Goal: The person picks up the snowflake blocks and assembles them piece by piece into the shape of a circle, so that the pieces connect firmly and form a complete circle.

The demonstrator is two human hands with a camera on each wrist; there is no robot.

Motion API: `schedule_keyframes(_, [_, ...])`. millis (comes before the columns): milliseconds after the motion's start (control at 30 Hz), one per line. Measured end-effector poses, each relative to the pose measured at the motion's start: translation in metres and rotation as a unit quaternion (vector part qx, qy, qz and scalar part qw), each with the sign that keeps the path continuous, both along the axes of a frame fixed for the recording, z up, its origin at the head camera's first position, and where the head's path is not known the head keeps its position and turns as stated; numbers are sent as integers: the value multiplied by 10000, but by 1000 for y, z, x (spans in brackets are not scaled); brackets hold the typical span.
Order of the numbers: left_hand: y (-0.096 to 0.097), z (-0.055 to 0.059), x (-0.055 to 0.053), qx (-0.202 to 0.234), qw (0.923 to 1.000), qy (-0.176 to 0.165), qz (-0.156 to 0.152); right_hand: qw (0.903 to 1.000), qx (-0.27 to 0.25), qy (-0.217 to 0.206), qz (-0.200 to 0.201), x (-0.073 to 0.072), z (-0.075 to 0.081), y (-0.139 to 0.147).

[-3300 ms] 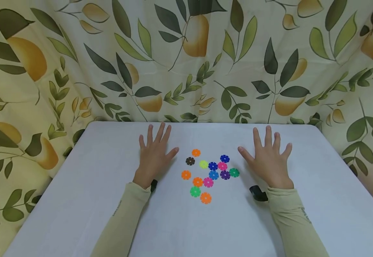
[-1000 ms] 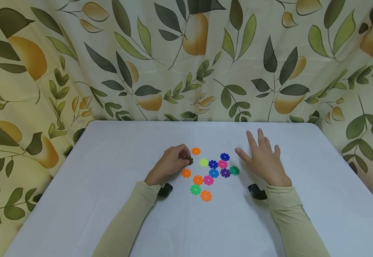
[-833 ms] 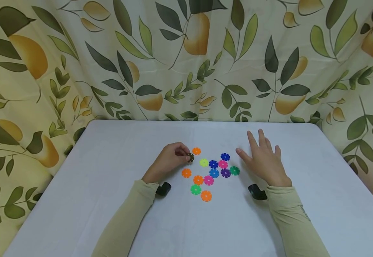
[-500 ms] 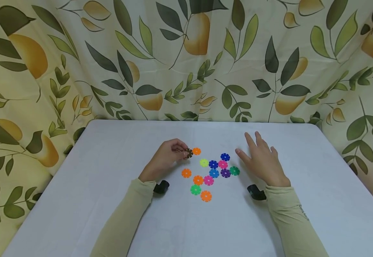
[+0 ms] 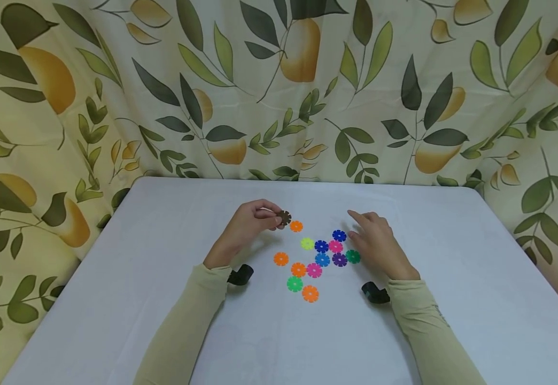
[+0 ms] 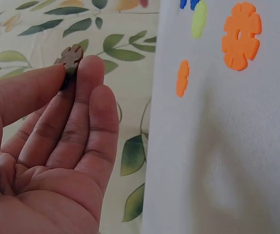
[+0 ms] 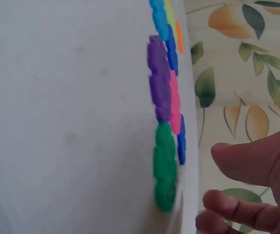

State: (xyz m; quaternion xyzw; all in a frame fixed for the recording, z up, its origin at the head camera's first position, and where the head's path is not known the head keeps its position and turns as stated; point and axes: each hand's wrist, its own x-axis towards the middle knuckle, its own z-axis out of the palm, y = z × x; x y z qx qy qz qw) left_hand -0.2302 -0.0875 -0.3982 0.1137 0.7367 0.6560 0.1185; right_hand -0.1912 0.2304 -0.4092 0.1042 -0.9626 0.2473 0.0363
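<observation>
My left hand (image 5: 244,229) pinches a dark brown interlocking disc (image 5: 285,217) between thumb and fingertips, raised over the back of the table. In the left wrist view this brown disc (image 6: 72,56) stands tilted, its notched edge showing above the thumb. Just beside it on the table lies an orange disc (image 5: 296,226). My right hand (image 5: 382,247) holds nothing; its index finger points inward and its thumb is near a dark blue disc (image 5: 339,235) and a green disc (image 5: 353,256). The right wrist view shows the thumb and fingertips apart, beside that green disc (image 7: 165,165).
More notched discs lie flat in the middle of the white table (image 5: 115,299): yellow (image 5: 307,244), purple (image 5: 340,260), light blue (image 5: 323,260), pink (image 5: 314,270), light green (image 5: 295,284) and several orange. A leaf-patterned curtain (image 5: 269,107) hangs along the far edge.
My left hand has gone from flat on the table to pinching the brown disc, then lifted it up and away. My right hand has left its spread pose and moved inward toward the discs.
</observation>
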Motion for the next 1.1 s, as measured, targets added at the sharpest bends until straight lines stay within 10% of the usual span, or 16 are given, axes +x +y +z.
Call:
schedule_keyframes(367, [2, 4, 3, 103, 9999, 41, -46, 9985, -111, -76, 538, -7, -13, -12])
schedule_keyframes(1100, [-2, 4, 2, 17, 9999, 125, -2, 9977, -361, -558, 109, -9, -9, -5])
